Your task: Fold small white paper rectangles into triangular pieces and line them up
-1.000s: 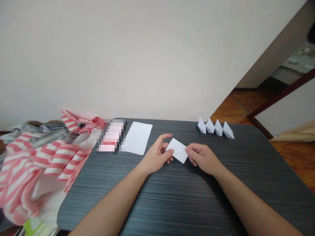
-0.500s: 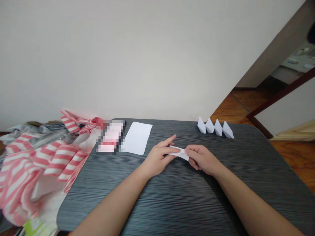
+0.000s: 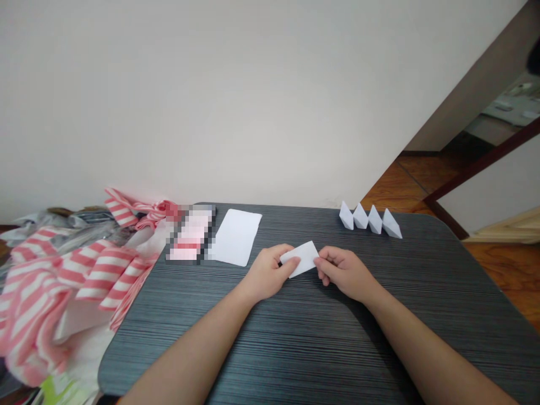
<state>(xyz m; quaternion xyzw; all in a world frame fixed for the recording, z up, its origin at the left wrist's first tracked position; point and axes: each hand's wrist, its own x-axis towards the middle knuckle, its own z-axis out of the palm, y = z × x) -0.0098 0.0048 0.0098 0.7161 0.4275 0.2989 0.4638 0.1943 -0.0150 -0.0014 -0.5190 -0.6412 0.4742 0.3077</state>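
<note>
While I watch through the head camera, the person's left hand (image 3: pixel 268 274) and right hand (image 3: pixel 343 274) are both curled nearly closed, pinching opposite ends of a small folded white paper (image 3: pixel 300 259) between them, just above a dark ribbed table (image 3: pixel 253 349). Farther out on the table, I see a blank white sheet (image 3: pixel 234 237) beside a pixelated object (image 3: pixel 190 233), and four pointed paper folds (image 3: pixel 370 220) in a row. Pink-and-white striped cloth (image 3: pixel 84 275) is heaped beyond the table's left edge.
</note>
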